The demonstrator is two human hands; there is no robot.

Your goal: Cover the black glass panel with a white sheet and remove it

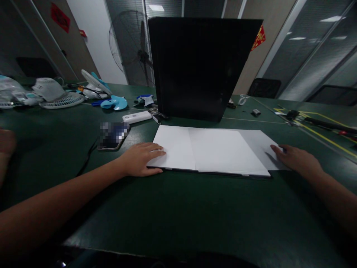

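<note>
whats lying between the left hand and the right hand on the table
In the head view, white paper spans the stretch between the left hand and the right hand, with a crease near its left side.

"What lies on the dark green, smooth-topped table [178,219]?"

"A white, rectangular paper spread [220,150], flat, its long side roughly parallel to the table's near edge and well back from it."

"Is it all one smooth face?"

"No, a crease or seam runs across it left of the middle, and a thin dark edge shows beneath its front."

"And at its right?"

"A greyish-white, thin paper sheet [263,149] juts out, partly shadowed."
</note>
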